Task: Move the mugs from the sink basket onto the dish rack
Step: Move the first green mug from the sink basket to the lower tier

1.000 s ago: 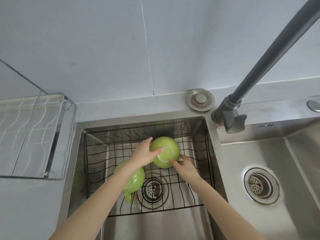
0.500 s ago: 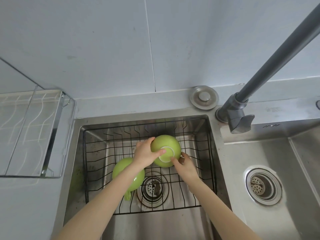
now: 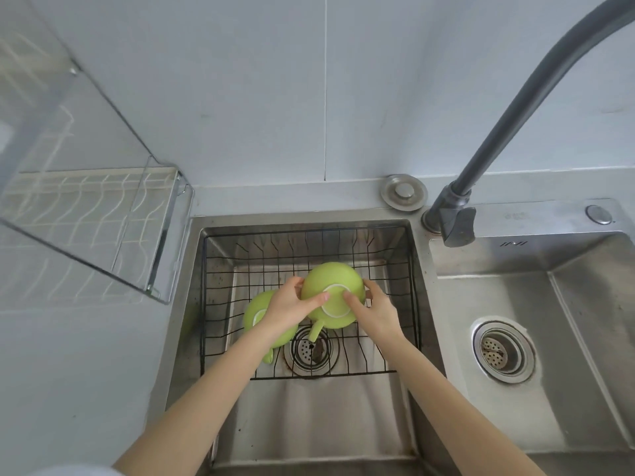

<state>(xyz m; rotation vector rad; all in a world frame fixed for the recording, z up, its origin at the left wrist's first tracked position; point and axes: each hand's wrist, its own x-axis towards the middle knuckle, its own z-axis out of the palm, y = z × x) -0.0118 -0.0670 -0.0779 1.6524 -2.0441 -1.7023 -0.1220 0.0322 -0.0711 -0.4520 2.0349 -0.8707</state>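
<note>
A green mug (image 3: 331, 286) is upside down above the black wire sink basket (image 3: 405, 269), its white-ringed base facing me and its handle pointing down toward me. My left hand (image 3: 292, 304) grips its left side and my right hand (image 3: 372, 309) grips its right side. A second green mug (image 3: 256, 312) lies upside down in the basket's left part, half hidden under my left wrist. The metal dish rack (image 3: 86, 214) stands on the counter at the left.
A dark grey faucet (image 3: 515, 132) arches over the right side. The right sink bowl holds a drain (image 3: 503, 352). A round metal cap (image 3: 403, 192) sits on the ledge behind the basket. The basket's drain (image 3: 311, 350) lies below the mugs.
The held mug has come up from the basket floor, and its handle now shows below it. The camera has tilted up, showing more of the rack and faucet.
</note>
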